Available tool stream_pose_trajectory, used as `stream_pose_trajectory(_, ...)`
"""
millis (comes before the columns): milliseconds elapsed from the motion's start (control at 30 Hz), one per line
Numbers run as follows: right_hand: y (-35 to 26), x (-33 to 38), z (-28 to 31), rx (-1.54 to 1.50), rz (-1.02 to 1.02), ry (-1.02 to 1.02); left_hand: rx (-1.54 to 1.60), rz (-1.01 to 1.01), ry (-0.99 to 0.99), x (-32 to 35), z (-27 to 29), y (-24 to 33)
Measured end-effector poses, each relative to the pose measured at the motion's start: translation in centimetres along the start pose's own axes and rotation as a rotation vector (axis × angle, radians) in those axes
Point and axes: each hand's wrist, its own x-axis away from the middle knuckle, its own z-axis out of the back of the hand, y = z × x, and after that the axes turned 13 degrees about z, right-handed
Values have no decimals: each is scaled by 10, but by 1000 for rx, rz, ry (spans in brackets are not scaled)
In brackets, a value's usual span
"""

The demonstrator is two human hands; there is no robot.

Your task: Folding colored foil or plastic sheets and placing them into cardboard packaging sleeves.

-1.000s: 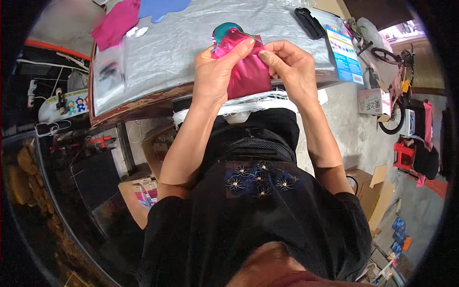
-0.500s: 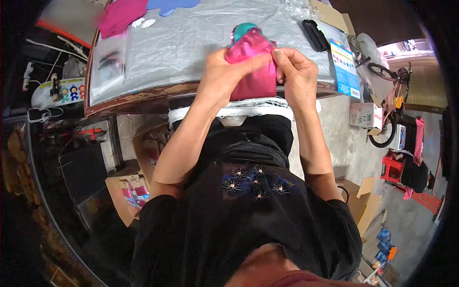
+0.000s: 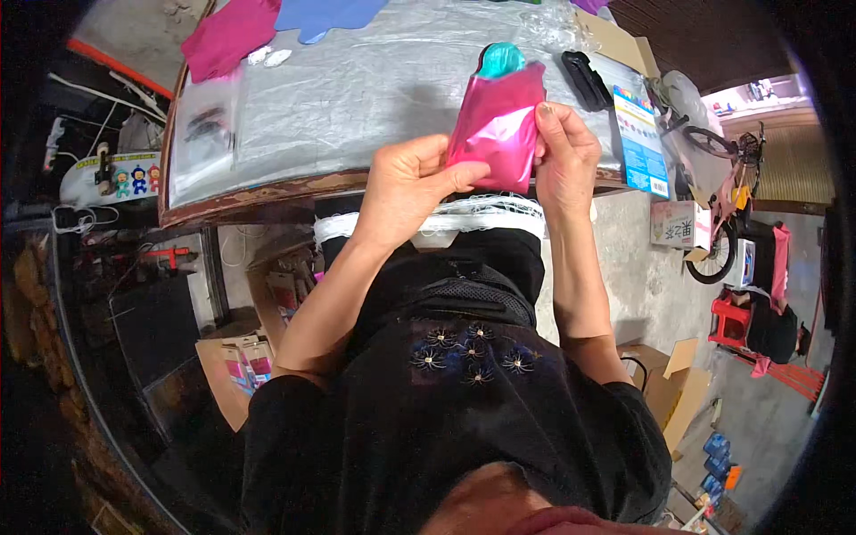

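Note:
A shiny pink pouch (image 3: 496, 134) is held up over the table's near edge. Out of its top pokes a rounded, glossy teal thing (image 3: 501, 60); the rest of that is hidden inside. My left hand (image 3: 412, 178) is closed on the pouch's lower left side, thumb across the front and fingers behind. Pinched between the thumb and fingers of my right hand (image 3: 567, 152) is the pouch's right edge.
The table (image 3: 303, 107) has a silvery cover and a worn wooden edge. On it lie a magenta piece (image 3: 227, 40), a blue piece (image 3: 325, 16), clear bags (image 3: 203, 129), a black stapler-like object (image 3: 587, 78) and a printed card (image 3: 640, 143). Open cartons (image 3: 218, 370) flank me below.
The pouch has turned its front toward me and shifted slightly right, tilting a little. My left hand has slid down to its lower left side; my right hand still grips the right edge.

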Motion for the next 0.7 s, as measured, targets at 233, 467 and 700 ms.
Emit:
stream_pose_trajectory(233,1,5,-7,26,22,-42,200,-124,211,-20,-2,8)
stream_pose_trajectory(467,-13,-1,-9,154,-8,-114,258,-156,214,-26,-2,4)
stream_pose_trajectory(700,-26,-36,2,237,17,-377,-186,-432,183,-39,34,38)
